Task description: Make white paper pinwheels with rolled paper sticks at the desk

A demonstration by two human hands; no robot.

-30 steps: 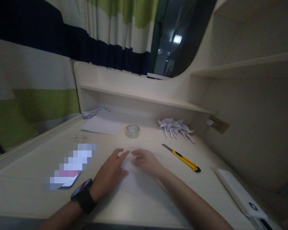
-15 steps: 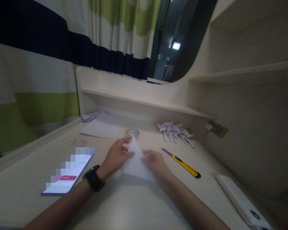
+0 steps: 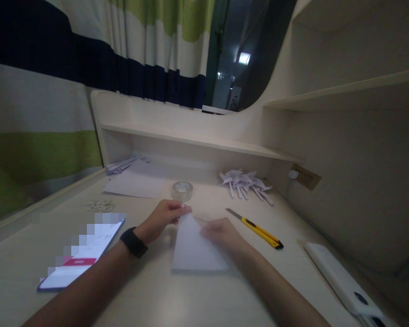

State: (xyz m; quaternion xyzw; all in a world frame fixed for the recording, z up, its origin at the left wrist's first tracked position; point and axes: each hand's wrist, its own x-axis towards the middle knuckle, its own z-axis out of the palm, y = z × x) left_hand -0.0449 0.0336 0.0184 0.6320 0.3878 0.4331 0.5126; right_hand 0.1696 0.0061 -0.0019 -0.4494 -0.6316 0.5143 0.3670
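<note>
A folded sheet of white paper (image 3: pixel 199 250) lies before me, its narrow corner pointing away. My left hand (image 3: pixel 163 213), with a black watch (image 3: pixel 134 242) on the wrist, pinches that far corner between thumb and fingers. Along the slanted right edge of the paper, my right hand (image 3: pixel 223 234) is closed, its fingertips on the edge and somewhat blurred. A roll of clear tape (image 3: pixel 182 190) stands just beyond my left hand. To the right of my right hand lies a yellow utility knife (image 3: pixel 261 231) with its blade out.
Several paper pinwheels (image 3: pixel 241 181) lie at the back right. Paper sheets (image 3: pixel 136 179) and rolled paper sticks (image 3: pixel 122 165) are at the back left. Small pale pieces (image 3: pixel 101 205) lie near a lit tablet (image 3: pixel 85 259). A white device (image 3: pixel 341 281) stands at the right edge.
The paper has come down flatter towards the desk. My left hand has shifted from its left side to the far tip, while my right hand stays at the right edge. The view has shifted slightly.
</note>
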